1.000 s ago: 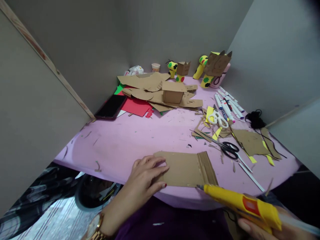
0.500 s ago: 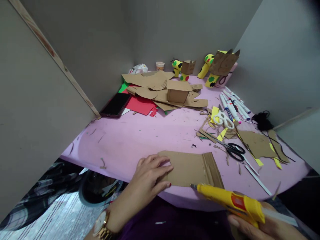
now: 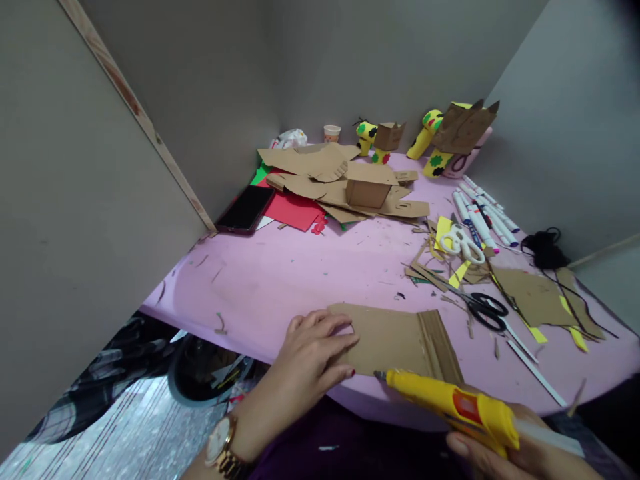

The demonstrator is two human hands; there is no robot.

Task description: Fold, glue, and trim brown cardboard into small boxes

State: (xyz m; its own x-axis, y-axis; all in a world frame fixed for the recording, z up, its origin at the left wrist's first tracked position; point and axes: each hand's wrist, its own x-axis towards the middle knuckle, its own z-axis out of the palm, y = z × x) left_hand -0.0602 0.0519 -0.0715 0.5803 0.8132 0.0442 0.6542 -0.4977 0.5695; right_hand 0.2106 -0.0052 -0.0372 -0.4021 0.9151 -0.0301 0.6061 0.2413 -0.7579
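Observation:
A flat piece of brown cardboard [image 3: 390, 337], with a folded strip at its right end, lies at the front edge of the table. My left hand [image 3: 320, 350] rests on its left end, fingers spread and lying flat. In my right hand [image 3: 505, 453] is a yellow glue gun [image 3: 440, 397], with a pale glue stick [image 3: 547, 437] poking out of its back. Its nozzle is at the cardboard's near edge, a little right of my left thumb; whether it touches, I cannot tell. Most fingers of the right hand are hidden behind the gun.
Black-handled scissors [image 3: 487, 310], white scissors [image 3: 463, 243], cardboard scraps [image 3: 535, 293] and markers [image 3: 490, 213] lie on the right of the pink table [image 3: 280, 273]. Behind are stacked cardboard [image 3: 305, 160], a phone [image 3: 246, 210] and yellow spotted figures [image 3: 437, 160]. Below left stands a bin [image 3: 200, 393].
The glue gun's nozzle has moved left along the cardboard's near edge, closer to my left thumb. My left hand stays on the cardboard. The whole view has shifted slightly.

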